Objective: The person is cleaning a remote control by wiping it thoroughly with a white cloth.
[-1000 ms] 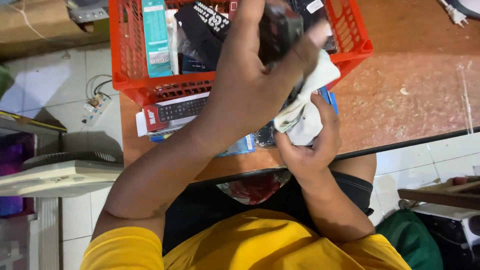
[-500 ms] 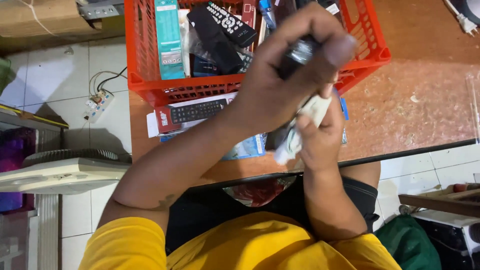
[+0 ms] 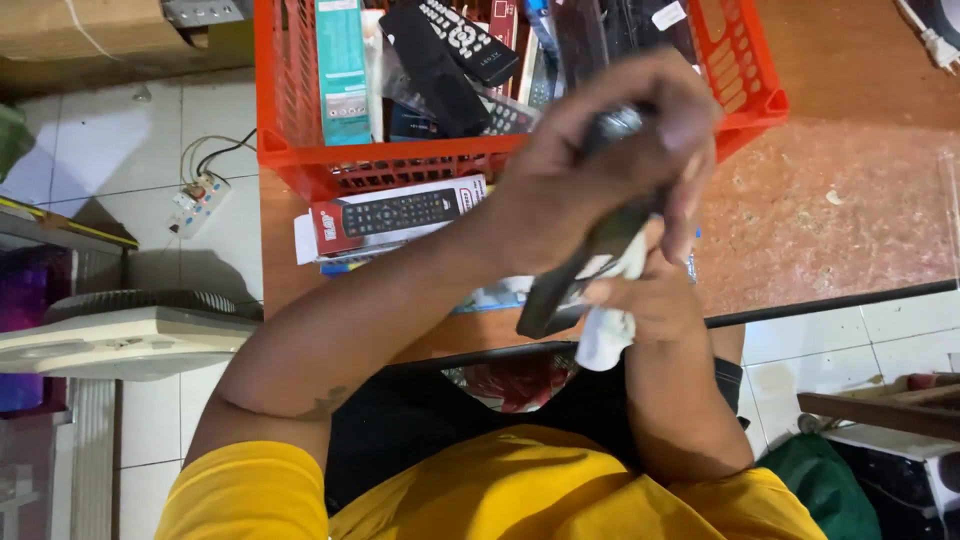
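My left hand (image 3: 590, 170) is wrapped around a long black remote control (image 3: 585, 265), holding it tilted above the near edge of the brown table (image 3: 840, 200). Just under it, my right hand (image 3: 650, 295) grips a white cloth (image 3: 605, 335) pressed against the remote's lower half. Behind my hands stands a red plastic basket (image 3: 400, 160) holding several remotes and boxes, among them a black remote with white buttons (image 3: 465, 40).
A boxed remote (image 3: 395, 215) lies on the table in front of the basket. A white fan (image 3: 120, 330) and a power strip (image 3: 195, 200) sit on the tiled floor at left. A cardboard box (image 3: 90, 35) is at top left.
My left hand has turned the remote from pointing up at the basket to slanting down toward me. The right hand has shifted the cloth along it.
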